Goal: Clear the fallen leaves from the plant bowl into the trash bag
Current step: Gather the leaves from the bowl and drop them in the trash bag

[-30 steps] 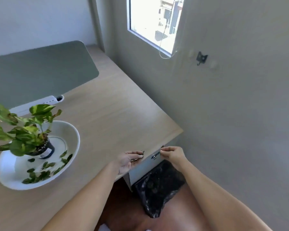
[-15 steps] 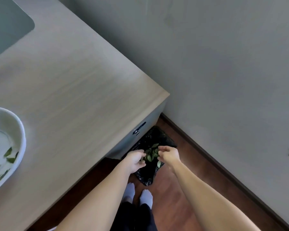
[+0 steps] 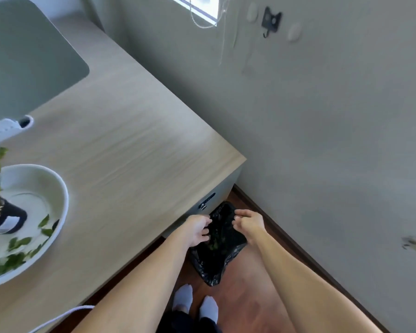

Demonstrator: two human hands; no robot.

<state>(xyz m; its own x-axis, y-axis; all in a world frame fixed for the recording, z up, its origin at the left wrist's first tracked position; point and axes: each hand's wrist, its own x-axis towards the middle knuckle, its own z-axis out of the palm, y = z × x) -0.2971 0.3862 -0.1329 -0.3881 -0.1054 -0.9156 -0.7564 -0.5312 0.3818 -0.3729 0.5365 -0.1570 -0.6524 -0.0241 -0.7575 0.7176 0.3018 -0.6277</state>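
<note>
Compared with half a second ago, both hands have opened a little and the leaves that were between them now lie inside the trash bag [image 3: 217, 254].

Left hand [image 3: 197, 230] and right hand [image 3: 249, 224] hover over the mouth of the bag, fingers loosely curled and apart, and I see nothing held in either. This black bag sits on the floor just beside the corner of the desk [image 3: 130, 145], its long axis running from the desk corner toward the person's socks [image 3: 195, 306], with the mouth at the desk end. Well apart from the bag, on the desk, the plant bowl [image 3: 58, 188] holds more fallen leaves [image 3: 17, 251] beside the potted plant [image 3: 0, 212].
</note>
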